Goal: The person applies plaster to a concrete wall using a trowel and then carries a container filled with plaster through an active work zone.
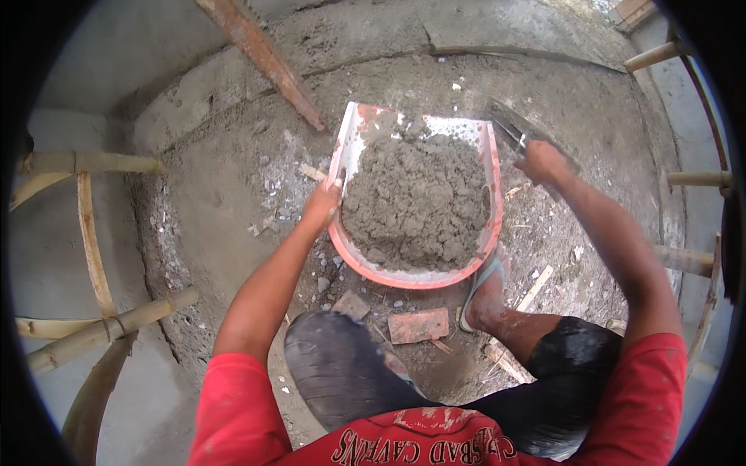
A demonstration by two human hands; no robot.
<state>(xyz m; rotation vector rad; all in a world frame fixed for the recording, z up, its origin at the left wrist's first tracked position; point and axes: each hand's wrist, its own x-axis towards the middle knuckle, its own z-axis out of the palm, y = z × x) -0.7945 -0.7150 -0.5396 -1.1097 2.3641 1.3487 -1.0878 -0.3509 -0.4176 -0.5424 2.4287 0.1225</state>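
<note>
A white tub with an orange-red rim, rounded at my end and straight at the far end, lies in front of my knees. Grey wet mortar is heaped in it. My left hand grips the tub's left wall, the thumb over the rim. Off the tub's far right corner, my right hand is closed round the handle of a plastering trowel. The trowel's long flat blade is tilted and partly hidden by that hand.
Broken brick pieces and wood scraps lie between my feet. A reddish plank slants down at the far left. Bamboo poles stand along the left side, more bamboo on the right. A low concrete ledge runs along the back.
</note>
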